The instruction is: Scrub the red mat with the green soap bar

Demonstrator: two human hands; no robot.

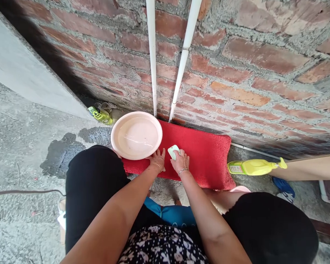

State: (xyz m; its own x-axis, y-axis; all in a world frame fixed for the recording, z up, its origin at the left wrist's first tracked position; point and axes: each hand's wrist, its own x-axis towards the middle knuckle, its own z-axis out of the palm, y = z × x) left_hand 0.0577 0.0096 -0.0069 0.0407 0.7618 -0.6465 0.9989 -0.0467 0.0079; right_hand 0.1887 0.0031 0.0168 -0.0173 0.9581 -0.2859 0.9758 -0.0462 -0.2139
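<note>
A red mat (203, 154) lies on the concrete floor against a brick wall. My right hand (181, 162) presses a small pale green block (173, 151), like a soap bar or scrubber, onto the mat's near left part. Beside it my left hand (157, 160) rests flat on the mat, fingers spread, holding nothing. A pink basin (136, 135) with clear water sits on the mat's left end, just beyond my left hand.
A yellow spray bottle (253, 167) lies on the floor right of the mat. A yellow-green bottle (100, 114) lies by the wall corner. Two white pipes (153, 55) run down the brick wall. A wet patch (63, 152) darkens the floor at left. My knees flank the mat.
</note>
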